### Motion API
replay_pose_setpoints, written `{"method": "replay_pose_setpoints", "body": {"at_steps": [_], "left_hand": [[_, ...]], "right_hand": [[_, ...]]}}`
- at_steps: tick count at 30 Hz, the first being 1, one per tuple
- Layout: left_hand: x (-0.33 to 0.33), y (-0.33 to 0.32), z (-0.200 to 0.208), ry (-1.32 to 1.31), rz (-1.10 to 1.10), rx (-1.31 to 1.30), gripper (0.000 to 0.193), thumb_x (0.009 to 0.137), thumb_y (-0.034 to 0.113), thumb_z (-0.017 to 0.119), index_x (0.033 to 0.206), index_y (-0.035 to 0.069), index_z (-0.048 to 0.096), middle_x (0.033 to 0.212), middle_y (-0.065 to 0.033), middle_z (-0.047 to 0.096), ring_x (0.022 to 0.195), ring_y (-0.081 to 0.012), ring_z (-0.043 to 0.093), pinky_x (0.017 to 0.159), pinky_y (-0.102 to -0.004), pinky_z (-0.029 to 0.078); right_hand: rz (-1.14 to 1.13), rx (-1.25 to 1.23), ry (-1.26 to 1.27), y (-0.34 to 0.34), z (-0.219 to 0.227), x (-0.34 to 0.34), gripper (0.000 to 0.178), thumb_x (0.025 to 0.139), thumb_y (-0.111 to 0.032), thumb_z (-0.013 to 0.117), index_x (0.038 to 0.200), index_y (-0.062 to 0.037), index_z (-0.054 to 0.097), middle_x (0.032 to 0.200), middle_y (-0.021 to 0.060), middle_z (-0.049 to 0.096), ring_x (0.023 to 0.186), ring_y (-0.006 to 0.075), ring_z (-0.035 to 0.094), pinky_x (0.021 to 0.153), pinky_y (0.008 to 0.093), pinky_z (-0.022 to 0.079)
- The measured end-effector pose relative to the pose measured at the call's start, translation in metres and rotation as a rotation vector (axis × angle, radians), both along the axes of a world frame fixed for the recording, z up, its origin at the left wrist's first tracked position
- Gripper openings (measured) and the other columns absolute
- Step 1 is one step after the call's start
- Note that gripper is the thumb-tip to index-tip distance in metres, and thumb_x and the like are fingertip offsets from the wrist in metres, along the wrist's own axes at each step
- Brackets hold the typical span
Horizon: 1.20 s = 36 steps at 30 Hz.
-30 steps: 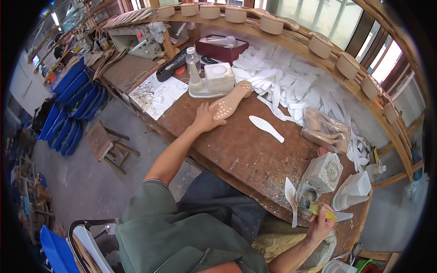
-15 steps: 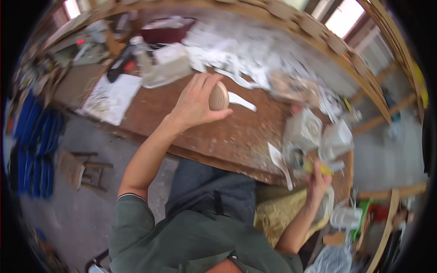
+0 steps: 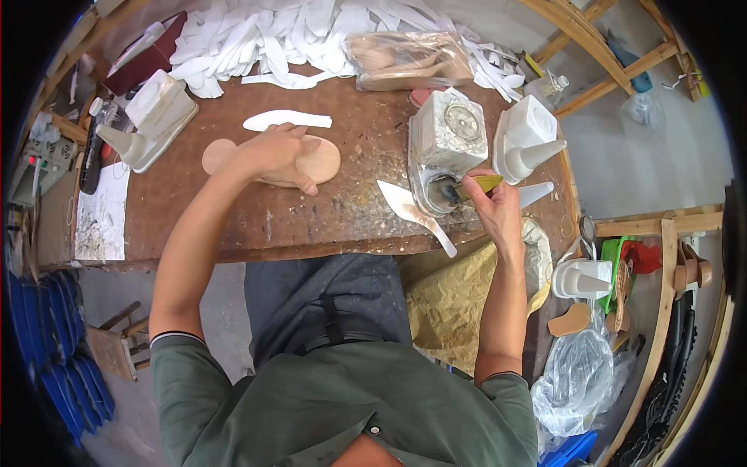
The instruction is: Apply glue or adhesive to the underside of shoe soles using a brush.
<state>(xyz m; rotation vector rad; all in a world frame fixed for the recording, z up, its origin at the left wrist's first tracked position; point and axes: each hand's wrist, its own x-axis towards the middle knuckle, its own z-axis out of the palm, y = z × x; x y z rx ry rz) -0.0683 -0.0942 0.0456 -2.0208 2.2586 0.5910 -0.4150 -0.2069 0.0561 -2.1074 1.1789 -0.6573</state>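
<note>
My left hand (image 3: 284, 158) lies across the middle of a tan shoe sole (image 3: 320, 163), its fingers over the far edge and the thumb at the near edge. The sole rests flat on the brown table, with its narrower end sticking out to the left. Just beyond it lies a white insole piece (image 3: 286, 120). Further right, my right hand (image 3: 492, 204) pinches the yellow handle of a brush (image 3: 484, 185). The brush's bristle end dips into the dark mouth of a white glue pot (image 3: 441, 193). Beside this pot sits a stained white insole piece (image 3: 411, 208).
White cut pieces (image 3: 264, 39) are heaped along the back, next to a clear bag of tan soles (image 3: 408, 58). Another white spouted pot (image 3: 529, 140) stands at the right, and a similar one (image 3: 156, 117) at the left. A yellowish sack (image 3: 443, 303) hangs below the table's front edge.
The sole, tilted up in my left hand before, now lies on the table under it. My right hand still holds the brush at the glue pot. The whole view has shifted.
</note>
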Motion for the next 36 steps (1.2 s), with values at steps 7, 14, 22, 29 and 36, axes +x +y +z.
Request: {"method": "replay_pose_setpoints", "body": {"at_steps": [7, 14, 22, 29, 36], "left_hand": [[-0.012, 0.007, -0.009, -0.263, -0.043, -0.056, 0.094, 0.047, 0.034, 0.083, 0.129, 0.005, 0.046, 0.112, -0.0183, 0.052, 0.105, -0.0315, 0.050, 0.089, -0.0392, 0.041], [-0.019, 0.010, 0.021, -0.197, 0.196, -0.067, 0.105, 0.053, 0.029, 0.082, 0.139, 0.008, 0.027, 0.113, -0.0178, 0.048, 0.096, -0.0348, 0.056, 0.077, -0.0424, 0.049], [-0.028, 0.088, 0.061, 0.892, 0.593, -0.778, 0.106, 0.058, 0.020, 0.084, 0.138, 0.002, 0.016, 0.125, -0.0149, 0.040, 0.114, -0.0280, 0.049, 0.094, -0.0421, 0.047], [-0.082, 0.110, -0.039, 0.871, 0.547, -0.942, 0.116, 0.058, 0.020, 0.086, 0.139, 0.004, 0.004, 0.138, -0.0181, 0.026, 0.124, -0.0285, 0.038, 0.103, -0.0420, 0.035], [-0.108, 0.129, -0.058, 0.943, 0.607, -0.964, 0.114, 0.058, 0.030, 0.085, 0.138, 0.004, 0.008, 0.139, -0.0198, 0.028, 0.126, -0.0304, 0.036, 0.105, -0.0429, 0.030]], "right_hand": [[0.051, -0.029, 0.092, -0.005, -0.006, 0.009, 0.019, 0.083, -0.018, 0.063, 0.090, -0.0004, 0.064, 0.073, 0.0150, 0.062, 0.063, 0.0234, 0.058, 0.061, 0.0324, 0.046], [0.068, -0.071, 0.108, -0.006, -0.008, 0.014, 0.020, 0.083, -0.019, 0.063, 0.090, 0.0005, 0.064, 0.069, 0.0137, 0.060, 0.060, 0.0202, 0.057, 0.059, 0.0309, 0.045], [-0.004, -0.009, -0.019, 0.002, 0.010, 0.003, 0.018, 0.083, -0.017, 0.064, 0.089, 0.0007, 0.063, 0.060, 0.0073, 0.055, 0.054, 0.0122, 0.049, 0.053, 0.0277, 0.041], [0.006, -0.038, 0.093, 0.003, 0.012, 0.001, 0.020, 0.083, -0.019, 0.062, 0.087, 0.0004, 0.062, 0.061, 0.0112, 0.057, 0.053, 0.0185, 0.051, 0.055, 0.0310, 0.043], [-0.008, -0.004, 0.055, 0.006, 0.011, -0.001, 0.021, 0.084, -0.020, 0.061, 0.087, 0.0008, 0.062, 0.061, 0.0106, 0.057, 0.054, 0.0169, 0.052, 0.055, 0.0308, 0.043]]}}
